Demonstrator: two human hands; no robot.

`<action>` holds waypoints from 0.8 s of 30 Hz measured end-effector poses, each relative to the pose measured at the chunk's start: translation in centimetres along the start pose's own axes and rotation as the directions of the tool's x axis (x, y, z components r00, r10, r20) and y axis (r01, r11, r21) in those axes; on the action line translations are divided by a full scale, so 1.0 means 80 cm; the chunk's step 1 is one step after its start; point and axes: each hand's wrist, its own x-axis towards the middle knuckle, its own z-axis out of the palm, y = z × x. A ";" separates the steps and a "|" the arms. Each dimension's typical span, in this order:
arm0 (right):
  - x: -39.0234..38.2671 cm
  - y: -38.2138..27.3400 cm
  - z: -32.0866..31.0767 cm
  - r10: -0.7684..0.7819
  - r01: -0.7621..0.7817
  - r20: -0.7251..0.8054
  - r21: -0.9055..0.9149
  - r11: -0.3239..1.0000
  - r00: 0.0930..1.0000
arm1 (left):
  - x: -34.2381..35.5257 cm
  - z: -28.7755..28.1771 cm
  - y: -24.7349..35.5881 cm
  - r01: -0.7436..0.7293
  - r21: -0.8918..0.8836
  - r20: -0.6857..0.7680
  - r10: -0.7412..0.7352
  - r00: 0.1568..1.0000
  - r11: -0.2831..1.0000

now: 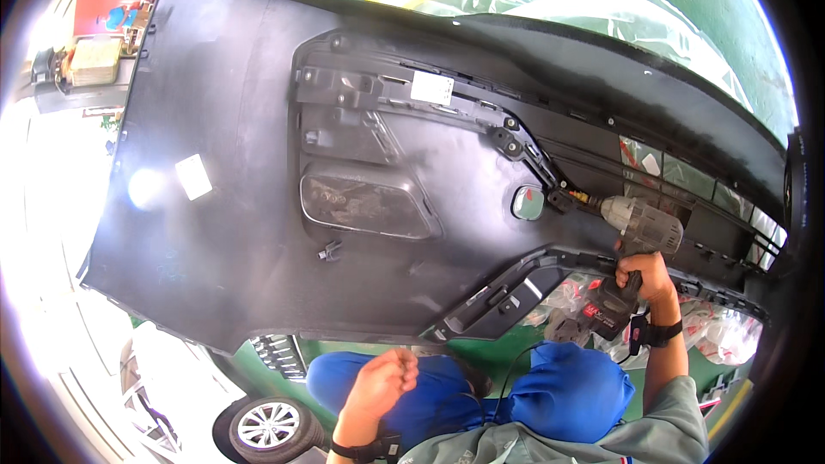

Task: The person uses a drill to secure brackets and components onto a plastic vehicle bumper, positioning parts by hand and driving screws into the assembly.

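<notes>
- Our right hand [643,279] gripped the heavy, stiff drill [632,236] by its handle against the black bumper [232,120].
- Our left hand [382,382] hung loosely curled, empty.

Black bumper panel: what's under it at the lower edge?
Below the black bumper panel: the person's blue-clad knees, green floor, clear plastic-wrapped items and a car wheel. Whatever lies directly beneath the panel is covered.

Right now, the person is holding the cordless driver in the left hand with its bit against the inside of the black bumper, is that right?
Not quite: the head view shows the cordless driver held in the right hand, its bit against the inside of the black bumper. The left hand is loosely curled and empty.
</notes>
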 end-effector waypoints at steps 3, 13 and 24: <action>0.000 -0.001 -0.001 0.029 -0.028 0.017 -0.024 0.999 0.999 | 0.003 0.044 0.058 -0.298 0.112 0.103 0.287 0.952 0.948; 0.000 -0.004 -0.005 0.042 -0.042 -0.031 0.001 0.999 0.999 | 0.089 0.175 0.320 -0.740 0.348 0.315 0.672 0.670 0.575; -0.001 -0.003 -0.010 0.075 -0.074 -0.072 0.011 0.997 0.995 | 0.126 0.216 0.382 -0.763 0.578 0.400 0.715 0.574 0.289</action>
